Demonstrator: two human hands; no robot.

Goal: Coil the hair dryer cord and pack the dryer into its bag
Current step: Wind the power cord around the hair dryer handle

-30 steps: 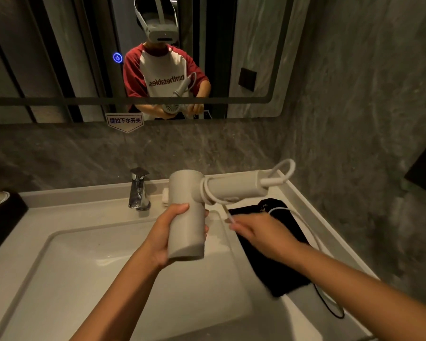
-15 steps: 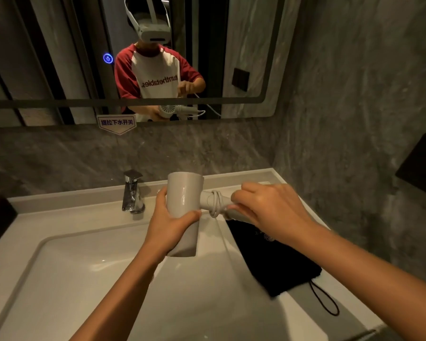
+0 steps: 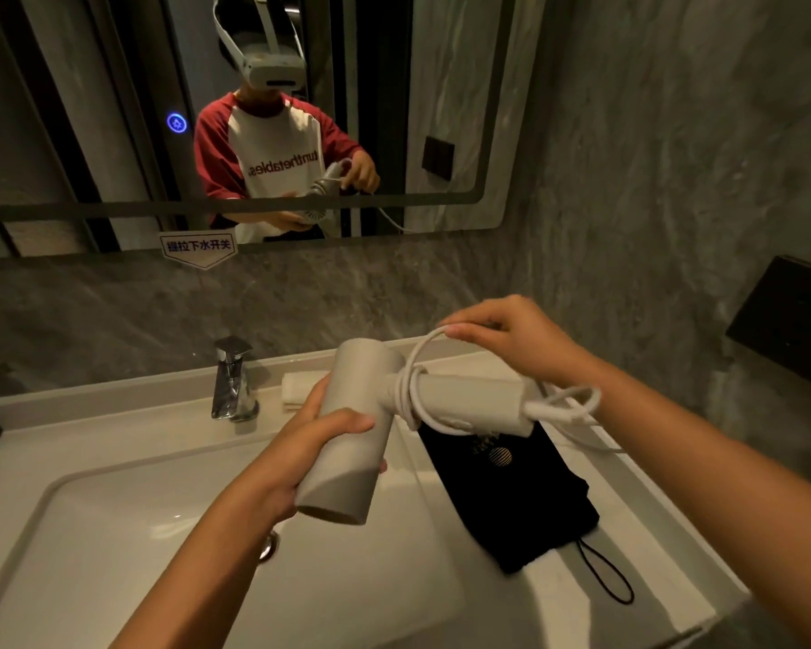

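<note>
My left hand [image 3: 300, 449] grips the barrel of a white hair dryer [image 3: 347, 437] held over the sink. The dryer's handle points right. Its white cord [image 3: 410, 395] is looped a few times around the handle near the barrel. My right hand [image 3: 511, 339] pinches a loop of this cord above the handle. More cord trails off the handle end to the right. A black drawstring bag [image 3: 520, 503] lies flat on the counter beneath the handle, its cord loop toward the front edge.
A white sink basin [image 3: 113, 555] fills the lower left, with a chrome faucet [image 3: 233, 381] behind it. A folded white cloth [image 3: 298, 388] sits by the faucet. A mirror [image 3: 90, 110] hangs above, stone wall to the right with a dark box [image 3: 792, 320].
My right hand has risen from the handle and now lifts a cord loop above it. The handle end and trailing cord are uncovered. The dryer stays in my left hand.
</note>
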